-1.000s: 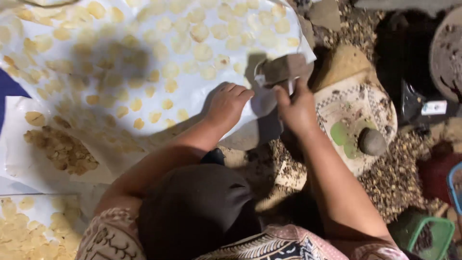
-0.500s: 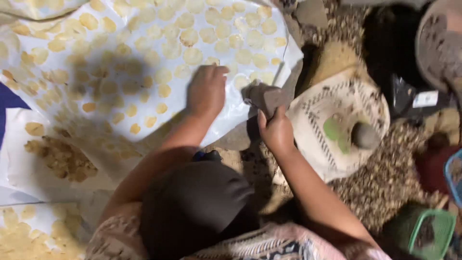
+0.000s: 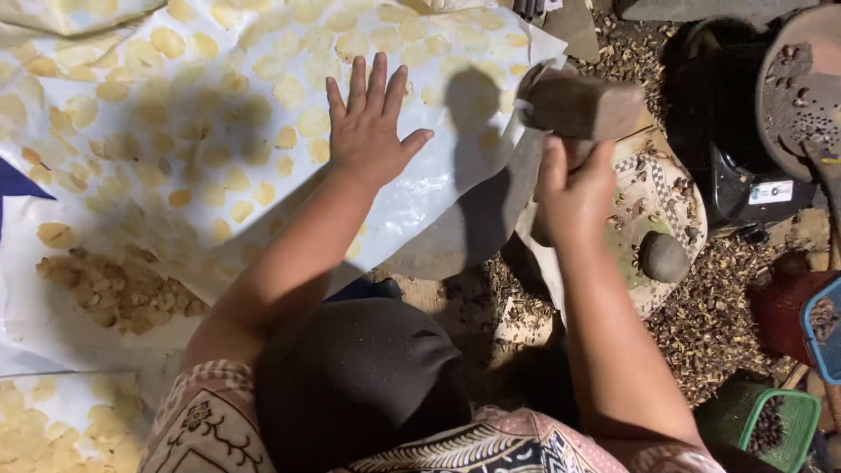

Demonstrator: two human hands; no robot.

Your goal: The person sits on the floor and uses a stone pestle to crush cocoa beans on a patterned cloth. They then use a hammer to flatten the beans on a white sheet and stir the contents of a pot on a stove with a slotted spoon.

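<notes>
My left hand [image 3: 370, 123] lies flat with fingers spread on a white plastic sheet [image 3: 420, 201] covered with several thin yellow flattened discs [image 3: 236, 96]. My right hand [image 3: 574, 188] grips the handle of a brown wooden mallet [image 3: 583, 105], raised above a grey flat stone [image 3: 455, 236] at the sheet's right edge. A round patterned woven tray [image 3: 666, 188] sits to the right with a dark round stone [image 3: 663, 256] on it.
A heap of small brownish pieces [image 3: 114, 289] lies on the sheet at the left. Dark husks [image 3: 710, 315] litter the ground. A black pot [image 3: 727, 131] and a round pan [image 3: 802, 79] stand top right, and a green basket [image 3: 771, 420] bottom right.
My left hand slid up and left across the sheet and spread flat. My right hand lifted the mallet higher, off the flat stone.
</notes>
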